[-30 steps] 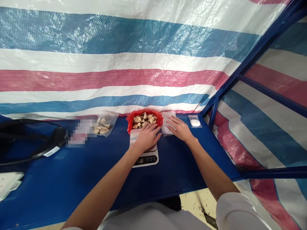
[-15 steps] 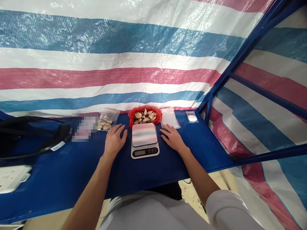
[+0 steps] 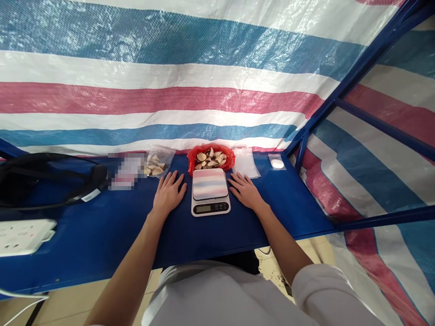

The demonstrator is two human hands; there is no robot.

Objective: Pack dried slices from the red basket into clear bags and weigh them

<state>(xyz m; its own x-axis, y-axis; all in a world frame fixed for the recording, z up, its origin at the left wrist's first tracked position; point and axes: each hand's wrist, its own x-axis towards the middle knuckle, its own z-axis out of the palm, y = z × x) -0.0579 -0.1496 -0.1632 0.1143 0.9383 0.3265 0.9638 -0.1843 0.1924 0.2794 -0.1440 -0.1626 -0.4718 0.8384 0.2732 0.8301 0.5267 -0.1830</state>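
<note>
My left hand (image 3: 168, 194) lies flat on the blue table (image 3: 112, 235), fingers apart and holding nothing. My right hand (image 3: 246, 190) also rests flat, open, just right of the digital scale (image 3: 210, 185). Nothing sits on the scale's shiny plate, and its small display shows no figures I can read. Directly behind it is a red plastic bag (image 3: 231, 159), opened out around several pale shell-like pieces (image 3: 211, 158). A clear bag (image 3: 166, 156) with several similar pieces lies beyond my left hand. Past my right fingertips are flat clear bags (image 3: 245, 163).
A small clear packet with a white round item (image 3: 277, 163) lies at the far right. At the left are a black strapped headset-like object (image 3: 50, 181) and a white power strip (image 3: 25, 236). A striped sheet (image 3: 152, 99) and blue frame bars (image 3: 336, 106) border the table.
The view has shifted slightly, so the table's things sit a bit further right and higher. My left hand now lies flatter, its fingers more spread. The right hand stays beside the scale.
</note>
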